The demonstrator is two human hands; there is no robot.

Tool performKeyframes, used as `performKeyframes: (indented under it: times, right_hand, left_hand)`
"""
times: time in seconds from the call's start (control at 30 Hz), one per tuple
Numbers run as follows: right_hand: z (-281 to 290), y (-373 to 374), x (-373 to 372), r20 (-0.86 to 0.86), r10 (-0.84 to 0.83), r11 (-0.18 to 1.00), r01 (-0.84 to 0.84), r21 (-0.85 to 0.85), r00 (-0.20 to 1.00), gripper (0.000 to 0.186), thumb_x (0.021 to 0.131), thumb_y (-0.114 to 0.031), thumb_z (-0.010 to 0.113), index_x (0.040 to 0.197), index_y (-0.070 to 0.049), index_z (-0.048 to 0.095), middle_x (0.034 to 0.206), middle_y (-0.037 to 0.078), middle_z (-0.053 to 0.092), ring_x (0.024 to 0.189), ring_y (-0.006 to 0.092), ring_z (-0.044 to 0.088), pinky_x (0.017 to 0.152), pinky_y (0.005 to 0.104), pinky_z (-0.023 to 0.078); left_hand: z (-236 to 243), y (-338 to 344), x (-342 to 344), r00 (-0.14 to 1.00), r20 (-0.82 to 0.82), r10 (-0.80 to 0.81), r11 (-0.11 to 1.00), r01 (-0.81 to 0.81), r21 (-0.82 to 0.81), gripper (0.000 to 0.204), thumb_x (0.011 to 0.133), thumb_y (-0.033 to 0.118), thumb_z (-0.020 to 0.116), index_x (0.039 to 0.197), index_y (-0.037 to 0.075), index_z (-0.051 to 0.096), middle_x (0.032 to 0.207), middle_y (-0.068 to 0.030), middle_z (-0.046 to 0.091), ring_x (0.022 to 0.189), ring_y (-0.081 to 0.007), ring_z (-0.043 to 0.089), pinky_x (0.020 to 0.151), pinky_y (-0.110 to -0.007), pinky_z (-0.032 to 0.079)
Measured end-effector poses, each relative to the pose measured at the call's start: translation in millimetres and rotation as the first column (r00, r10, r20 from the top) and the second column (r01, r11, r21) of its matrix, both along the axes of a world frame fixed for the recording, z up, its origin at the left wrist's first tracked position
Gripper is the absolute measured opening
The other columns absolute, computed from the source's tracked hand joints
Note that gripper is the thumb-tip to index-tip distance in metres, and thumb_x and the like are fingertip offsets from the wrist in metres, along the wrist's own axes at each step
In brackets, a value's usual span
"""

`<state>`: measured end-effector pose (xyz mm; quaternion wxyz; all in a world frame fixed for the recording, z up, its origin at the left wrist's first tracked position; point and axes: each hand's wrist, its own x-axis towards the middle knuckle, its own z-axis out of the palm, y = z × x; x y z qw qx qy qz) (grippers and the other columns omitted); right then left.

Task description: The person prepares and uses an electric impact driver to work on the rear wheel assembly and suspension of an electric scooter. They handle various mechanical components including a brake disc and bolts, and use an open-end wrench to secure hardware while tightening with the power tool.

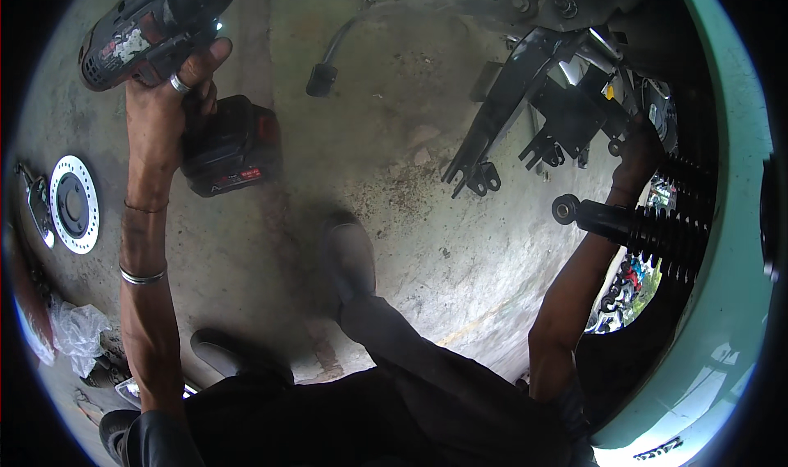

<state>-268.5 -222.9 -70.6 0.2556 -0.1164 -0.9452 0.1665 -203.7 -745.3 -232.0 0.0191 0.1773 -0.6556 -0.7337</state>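
Observation:
My left hand grips a black cordless impact driver at the upper left, its battery hanging below. At the right, my right hand is raised to the black metal bracket assembly under the vehicle, fingers curled; what they hold is hidden in shadow. A black shock absorber with a coil spring crosses in front of my right forearm, its eye end pointing left. A pedal lever juts out from the vehicle at the top.
Pale green bodywork curves along the right edge. On the concrete floor at the left lie a drilled brake disc, a caliper and crumpled clear plastic. My legs and feet occupy the lower middle. Small bolts are scattered near the top.

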Motion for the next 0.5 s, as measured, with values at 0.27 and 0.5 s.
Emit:
performKeyframes:
  times: [0.27,0.5]
  right_hand:
    - [-22,-4,22,-0.175,-0.001,0.966,-0.044,-0.254,0.985,0.021,0.094,-0.02,0.056,0.11,-0.007,0.058,0.086,0.002,0.058,0.065,0.0112,0.05,0.053,0.0228,0.039]
    - [-75,-73,151,-0.276,-0.292,0.594,-0.053,-0.803,0.916,0.024,0.096,-0.02,0.054,0.114,-0.005,0.055,0.089,0.001,0.057,0.068,0.0103,0.049,0.057,0.0228,0.039]
  left_hand:
    - [-5,-62,25,0.97,-0.15,0.193,0.961,-0.217,-0.169,0.025,0.076,0.026,0.082,0.081,0.006,0.066,0.063,0.0008,0.056,0.058,-0.0092,0.055,0.057,-0.027,0.046]
    - [-13,-101,52,0.958,-0.194,0.213,0.858,-0.278,-0.431,0.021,0.079,0.024,0.079,0.088,0.007,0.071,0.07,0.0006,0.062,0.065,-0.0102,0.059,0.064,-0.026,0.046]
